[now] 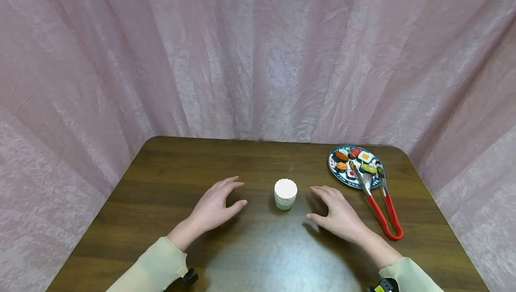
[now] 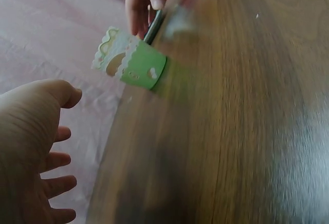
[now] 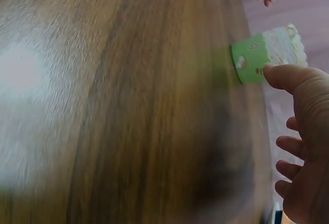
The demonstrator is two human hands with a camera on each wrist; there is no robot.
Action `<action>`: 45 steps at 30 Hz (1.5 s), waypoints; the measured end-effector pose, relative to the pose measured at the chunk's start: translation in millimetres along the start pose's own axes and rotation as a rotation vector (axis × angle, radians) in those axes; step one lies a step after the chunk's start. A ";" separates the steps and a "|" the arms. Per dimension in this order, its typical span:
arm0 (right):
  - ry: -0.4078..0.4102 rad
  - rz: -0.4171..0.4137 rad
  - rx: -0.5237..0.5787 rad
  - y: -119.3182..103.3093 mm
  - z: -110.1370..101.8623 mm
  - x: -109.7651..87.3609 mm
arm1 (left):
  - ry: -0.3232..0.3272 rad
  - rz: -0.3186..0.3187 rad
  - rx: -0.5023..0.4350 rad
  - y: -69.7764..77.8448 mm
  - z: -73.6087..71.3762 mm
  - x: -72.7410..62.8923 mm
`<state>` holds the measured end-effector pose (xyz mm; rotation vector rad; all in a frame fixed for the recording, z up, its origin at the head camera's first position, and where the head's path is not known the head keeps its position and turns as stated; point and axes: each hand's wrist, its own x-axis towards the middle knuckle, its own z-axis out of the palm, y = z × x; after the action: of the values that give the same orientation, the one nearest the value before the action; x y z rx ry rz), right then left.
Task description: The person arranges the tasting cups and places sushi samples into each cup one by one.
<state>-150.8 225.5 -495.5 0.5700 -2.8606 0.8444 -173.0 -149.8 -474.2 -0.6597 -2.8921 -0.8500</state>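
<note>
A small green paper cup with a white scalloped rim stands upright in the middle of the table. My left hand hovers to its left, thumb and fingers spread apart and holding nothing. To the cup's right is my right hand, also with loose fingers and nothing in its grasp. In the left wrist view the green cup shows cut-out-like printed patches beyond my thumb. The right wrist view has my thumb overlapping the cup; whether they touch cannot be told there, but the head view has them apart.
At the back right lies a round sushi-patterned plate bearing several sushi pieces. Red-handled metal tongs rest with their tips on it, handles toward me. The brown wooden table ends at a pink curtain.
</note>
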 end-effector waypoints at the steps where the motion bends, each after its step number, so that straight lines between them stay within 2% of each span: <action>1: -0.010 0.003 0.012 -0.7 3.0 1.9 | -0.003 0.005 -0.004 1.8 1.2 1.2; 11: -0.073 0.020 0.075 -8.8 30.7 16.6 | -0.046 0.021 -0.069 14.3 20.6 5.3; 22: -0.086 0.062 0.151 -10.2 42.3 33.1 | -0.078 0.014 -0.138 28.4 34.1 19.0; 29: -0.088 0.072 0.151 -11.8 47.2 37.9 | -0.088 -0.014 -0.194 36.7 41.8 27.5; 35: -0.066 0.098 0.162 -15.0 49.9 40.3 | -0.092 -0.024 -0.225 50.7 49.6 36.8; 41: -0.035 0.080 0.165 -13.0 55.6 40.2 | -0.066 -0.029 -0.228 63.2 58.5 44.0; 45: -0.005 0.075 0.171 -13.4 59.4 40.1 | -0.050 -0.057 -0.232 68.4 63.8 46.8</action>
<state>-182.4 169.9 -530.5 0.4848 -2.8487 1.1084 -182.8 -46.3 -485.8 -0.6263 -2.8943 -1.2072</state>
